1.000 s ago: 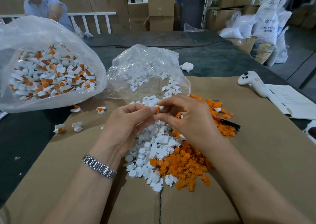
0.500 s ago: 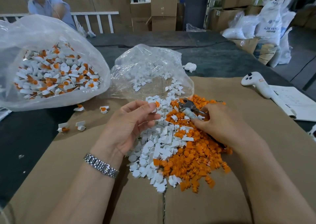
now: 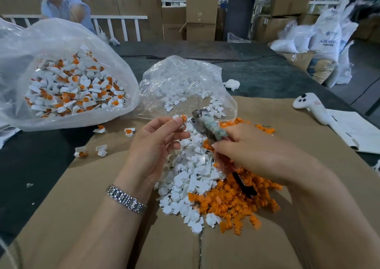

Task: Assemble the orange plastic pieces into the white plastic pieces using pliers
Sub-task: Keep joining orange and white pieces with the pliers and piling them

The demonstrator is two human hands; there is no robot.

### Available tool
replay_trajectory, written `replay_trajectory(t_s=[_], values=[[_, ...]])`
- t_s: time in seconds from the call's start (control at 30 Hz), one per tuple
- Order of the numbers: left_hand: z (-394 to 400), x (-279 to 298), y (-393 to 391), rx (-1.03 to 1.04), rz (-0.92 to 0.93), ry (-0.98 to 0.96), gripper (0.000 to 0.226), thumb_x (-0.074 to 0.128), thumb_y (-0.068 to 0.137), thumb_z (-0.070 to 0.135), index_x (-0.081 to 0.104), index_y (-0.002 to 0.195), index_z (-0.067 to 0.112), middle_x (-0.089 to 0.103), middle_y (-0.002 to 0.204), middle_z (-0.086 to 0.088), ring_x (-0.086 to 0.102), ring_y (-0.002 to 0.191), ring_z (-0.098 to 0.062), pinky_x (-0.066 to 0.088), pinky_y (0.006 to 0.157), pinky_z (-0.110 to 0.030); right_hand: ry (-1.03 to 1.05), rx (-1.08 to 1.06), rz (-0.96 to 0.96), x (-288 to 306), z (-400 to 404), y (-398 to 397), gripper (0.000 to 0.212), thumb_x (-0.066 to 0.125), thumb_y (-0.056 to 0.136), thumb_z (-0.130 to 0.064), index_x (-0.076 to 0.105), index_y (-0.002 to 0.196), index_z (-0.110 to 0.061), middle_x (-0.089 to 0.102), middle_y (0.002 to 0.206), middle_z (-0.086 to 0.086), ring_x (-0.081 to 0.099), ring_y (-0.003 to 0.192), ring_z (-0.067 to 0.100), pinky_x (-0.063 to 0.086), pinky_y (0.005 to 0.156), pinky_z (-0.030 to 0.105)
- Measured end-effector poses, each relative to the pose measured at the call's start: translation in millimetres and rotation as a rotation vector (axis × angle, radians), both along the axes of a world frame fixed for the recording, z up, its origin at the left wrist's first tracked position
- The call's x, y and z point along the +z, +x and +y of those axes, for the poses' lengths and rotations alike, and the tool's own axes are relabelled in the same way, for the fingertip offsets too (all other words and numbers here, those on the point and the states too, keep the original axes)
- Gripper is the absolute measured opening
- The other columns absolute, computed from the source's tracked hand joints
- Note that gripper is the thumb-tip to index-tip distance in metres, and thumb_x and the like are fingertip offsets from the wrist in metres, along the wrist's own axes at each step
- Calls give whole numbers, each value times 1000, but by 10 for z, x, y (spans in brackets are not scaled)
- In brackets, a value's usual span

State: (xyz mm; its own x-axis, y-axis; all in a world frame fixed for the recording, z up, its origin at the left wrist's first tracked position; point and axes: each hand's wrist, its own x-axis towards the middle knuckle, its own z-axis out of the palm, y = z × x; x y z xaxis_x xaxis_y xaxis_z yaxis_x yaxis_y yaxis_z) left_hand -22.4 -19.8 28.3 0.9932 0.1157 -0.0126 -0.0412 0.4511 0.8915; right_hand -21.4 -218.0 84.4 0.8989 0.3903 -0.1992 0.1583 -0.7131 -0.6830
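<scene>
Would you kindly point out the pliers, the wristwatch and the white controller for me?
pliers [image 3: 207,125], head view, on the taped metal head.
wristwatch [image 3: 126,199], head view, on the metal band.
white controller [image 3: 312,107], head view, on its handle.

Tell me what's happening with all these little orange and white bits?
A person is snapping orange pieces into white ones. The left hand pinches a white piece with an orange piece in it. The right hand grips the pliers, whose head is close beside that piece. Loose white pieces and orange pieces are heaped on the cardboard. A big clear bag on the left holds joined pieces.
</scene>
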Motion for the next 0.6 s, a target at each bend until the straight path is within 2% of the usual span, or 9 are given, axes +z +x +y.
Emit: replay_trajectory(t_s=[0.07,0.13,0.2,0.27,0.3,0.4,0.5,0.6], values=[[-4,-7,2,9,-11,9,13,79,78,16,72,88,12,74,84,-6,71,70,-14,47,51,-17,-10,36,-4,9,80,-25,24,48,103,-28,64,94,-12,74,86,7,72,84,28,58,77,48],[-5,-11,4,18,-19,10,10,79,77,15,73,84,13,74,83,-7,70,68,-15,47,50,-17,-3,51,10,23,142,-50,27,47,103,-28,63,96,-8,74,88,12,71,83,32,57,79,53],[-3,-13,8,32,-25,18,9,80,76,15,73,82,12,74,82,-7,69,66,-14,47,49,-17,1,55,-4,15,177,-54,30,46,104,-30,60,91,-7,70,81,11,65,64,19,56,66,44],[-1,-20,10,49,-27,42,11,80,75,15,73,83,10,74,81,-7,69,65,-14,47,49,-17,-9,44,-40,-4,217,-70,33,45,106,-34,53,82,-12,58,70,8,51,50,6,45,52,29],[0,-25,10,53,-28,58,12,79,75,16,72,83,9,74,80,-7,68,64,-14,47,49,-17,-24,36,-60,-23,237,-79,35,44,106,-37,52,80,-14,56,69,10,49,49,7,42,51,28],[1,-33,8,52,-26,95,15,78,76,15,71,85,6,72,75,-8,68,64,-14,48,50,-17,-55,-10,-113,-116,313,-113,41,43,104,-47,55,85,-13,65,77,12,52,58,18,46,55,38],[21,-44,0,59,-4,111,9,76,81,10,69,84,4,72,72,-8,68,63,-14,51,52,-17,-64,-63,-187,-227,381,-144,42,44,103,-49,55,84,-13,55,69,4,45,51,16,38,46,30],[34,-46,-5,60,10,131,7,73,87,4,68,82,4,71,70,-8,69,61,-13,53,53,-17,-93,-80,-244,-307,404,-144,42,44,103,-48,53,82,-12,50,71,4,41,52,16,34,46,29]])
